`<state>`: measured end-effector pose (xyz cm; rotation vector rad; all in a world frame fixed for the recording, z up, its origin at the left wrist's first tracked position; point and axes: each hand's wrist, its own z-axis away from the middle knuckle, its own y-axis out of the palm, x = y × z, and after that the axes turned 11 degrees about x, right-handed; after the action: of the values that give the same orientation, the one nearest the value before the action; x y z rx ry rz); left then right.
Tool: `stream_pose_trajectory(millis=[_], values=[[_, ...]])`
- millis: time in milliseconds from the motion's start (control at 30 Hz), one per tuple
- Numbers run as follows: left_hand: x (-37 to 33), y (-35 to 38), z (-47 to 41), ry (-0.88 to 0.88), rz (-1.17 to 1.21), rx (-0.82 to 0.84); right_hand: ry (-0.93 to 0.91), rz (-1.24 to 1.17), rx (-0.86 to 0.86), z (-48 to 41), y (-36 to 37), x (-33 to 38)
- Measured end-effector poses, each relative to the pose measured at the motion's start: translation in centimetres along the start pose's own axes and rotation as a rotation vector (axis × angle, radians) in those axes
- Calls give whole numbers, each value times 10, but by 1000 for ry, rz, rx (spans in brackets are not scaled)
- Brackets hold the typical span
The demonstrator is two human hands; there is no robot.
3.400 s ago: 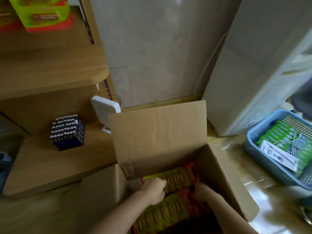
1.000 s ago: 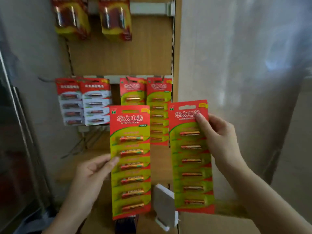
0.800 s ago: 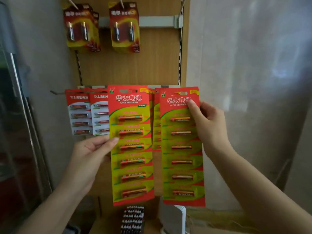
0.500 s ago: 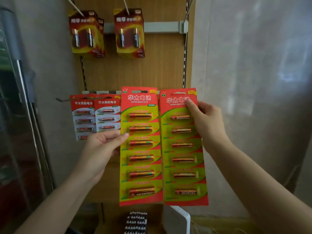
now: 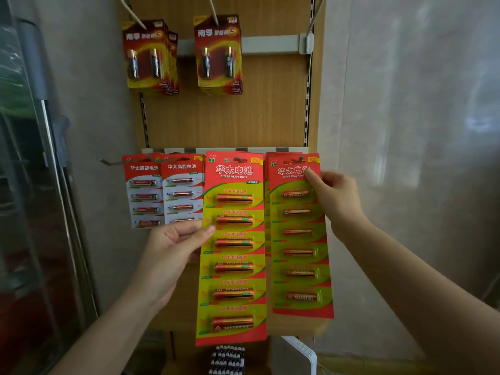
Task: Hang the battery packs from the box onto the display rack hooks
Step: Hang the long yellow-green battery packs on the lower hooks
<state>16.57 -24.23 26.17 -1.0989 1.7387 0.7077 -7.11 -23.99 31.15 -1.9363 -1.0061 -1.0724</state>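
I hold two long red-and-green battery packs up against the wooden display rack [image 5: 230, 120]. My left hand [image 5: 173, 247] pinches the left pack [image 5: 234, 266] at its left edge, thumb in front. My right hand [image 5: 334, 201] grips the right pack [image 5: 300, 239] near its top right edge. Both packs' top holes sit at the lower row of hooks, and a hook tip [image 5: 299, 159] shows at the right pack's hole. More packs of the same kind hang behind them. The box is out of view.
Two short white-and-red battery packs [image 5: 162, 190] hang left of mine, and a bare hook [image 5: 108, 161] sticks out further left. Two stacks of dark red packs [image 5: 184, 55] hang on the upper row. Below stand a block of loose batteries [image 5: 227, 359] and a white device [image 5: 297, 355].
Both hands came out of the box holding one pack each, raised them to the rack and pushed them toward the lower hooks. In the last half second the packs moved closer to the rack.
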Motion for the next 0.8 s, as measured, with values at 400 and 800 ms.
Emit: stream_pose_trajectory(millis=[400,800], values=[[10,-7,-19,-61,-38,6,79,108,-17,-35,9,-14],[45,3,-94,-153,-87,-219,71,256,57,-48,13,-19]])
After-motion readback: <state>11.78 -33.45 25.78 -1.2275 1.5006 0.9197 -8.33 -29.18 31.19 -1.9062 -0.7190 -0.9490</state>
